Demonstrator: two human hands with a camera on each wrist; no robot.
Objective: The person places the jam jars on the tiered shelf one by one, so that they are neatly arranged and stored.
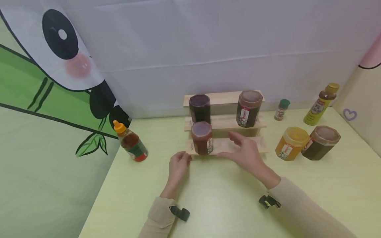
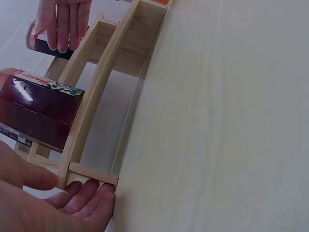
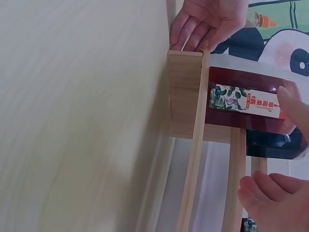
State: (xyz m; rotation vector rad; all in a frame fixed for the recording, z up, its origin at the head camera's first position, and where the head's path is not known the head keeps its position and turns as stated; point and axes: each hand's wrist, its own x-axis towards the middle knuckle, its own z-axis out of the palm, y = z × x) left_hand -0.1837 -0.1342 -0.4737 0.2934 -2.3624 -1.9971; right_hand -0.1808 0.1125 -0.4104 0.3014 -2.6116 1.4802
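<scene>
A three-step wooden rack stands at the back of the table. My left hand grips the left end of its lowest step, thumb on top and fingers curled beneath in the left wrist view. On that step, near the left end, a reddish-brown jar with a white label stands upright. To its right my right hand hovers by the lowest step, thumb and fingers spread apart with nothing between them. A dark jar and a labelled brown jar stand higher on the rack, left and right.
A squeeze bottle with an orange cap stands at left. On the right are a yellow jar, a dark brown jar, a small green-capped shaker and a yellow-labelled bottle. A printed cloth hangs behind.
</scene>
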